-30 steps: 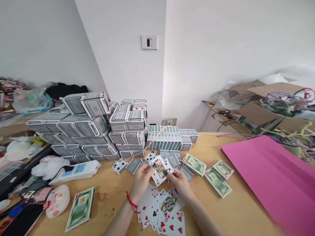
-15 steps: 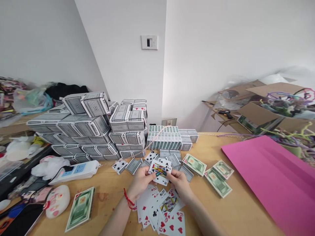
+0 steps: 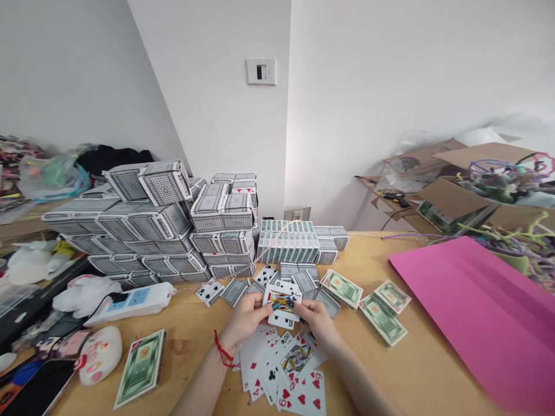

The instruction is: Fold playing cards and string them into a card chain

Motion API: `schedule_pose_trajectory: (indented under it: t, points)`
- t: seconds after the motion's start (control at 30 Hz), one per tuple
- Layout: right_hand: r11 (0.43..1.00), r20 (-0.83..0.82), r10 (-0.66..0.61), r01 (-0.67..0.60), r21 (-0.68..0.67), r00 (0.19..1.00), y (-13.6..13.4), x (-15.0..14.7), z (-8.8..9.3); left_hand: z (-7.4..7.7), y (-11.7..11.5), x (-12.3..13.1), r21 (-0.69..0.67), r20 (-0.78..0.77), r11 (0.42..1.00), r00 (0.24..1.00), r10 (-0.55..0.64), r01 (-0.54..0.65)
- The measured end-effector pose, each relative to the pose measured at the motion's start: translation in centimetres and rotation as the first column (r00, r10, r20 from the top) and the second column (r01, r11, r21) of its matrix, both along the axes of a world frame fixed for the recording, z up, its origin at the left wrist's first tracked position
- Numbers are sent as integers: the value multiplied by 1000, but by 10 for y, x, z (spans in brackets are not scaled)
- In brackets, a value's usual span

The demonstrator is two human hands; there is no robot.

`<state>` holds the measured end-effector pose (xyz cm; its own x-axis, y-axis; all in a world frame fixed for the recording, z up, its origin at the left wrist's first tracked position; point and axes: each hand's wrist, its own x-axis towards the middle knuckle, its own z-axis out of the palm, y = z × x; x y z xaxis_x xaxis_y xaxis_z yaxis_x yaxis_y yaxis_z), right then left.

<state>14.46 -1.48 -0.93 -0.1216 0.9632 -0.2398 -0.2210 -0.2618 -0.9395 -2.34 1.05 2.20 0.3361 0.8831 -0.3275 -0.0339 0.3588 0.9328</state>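
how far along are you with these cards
Looks partway. Done: boxed decks stand stacked at the back. In hand: the left hand and right hand hold a face card between them. Remaining: loose face-up cards lie spread near the person, and face-down cards lie beyond the hands.

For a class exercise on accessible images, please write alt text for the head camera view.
A person's left hand and right hand hold a court playing card above loose playing cards on a wooden table. Behind them rise stacks of boxed card decks, and a pink sheet lies at the right.
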Motion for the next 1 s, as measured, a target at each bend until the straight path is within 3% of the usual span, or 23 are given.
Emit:
schedule_pose_trajectory:
  t: [0.23,0.4,0.77,1.0]
  points:
    - [1000,-34,-12,11,-28,999,-1,1,5,-2,-2,4,47,-73,997,995,70,-66]
    - [1000,12,-1,1,18,1000,0,1,-1,11,-1,-3,-2,14,1000,1000,-24,24]
    - [999,-26,-26,26,18,999,1,1,0,11,-3,2,9,79,996,993,89,-90]
    - [1000,-46,-14,14,0,999,2,2,-2,12,-1,-4,-13,27,1000,1000,-3,4]
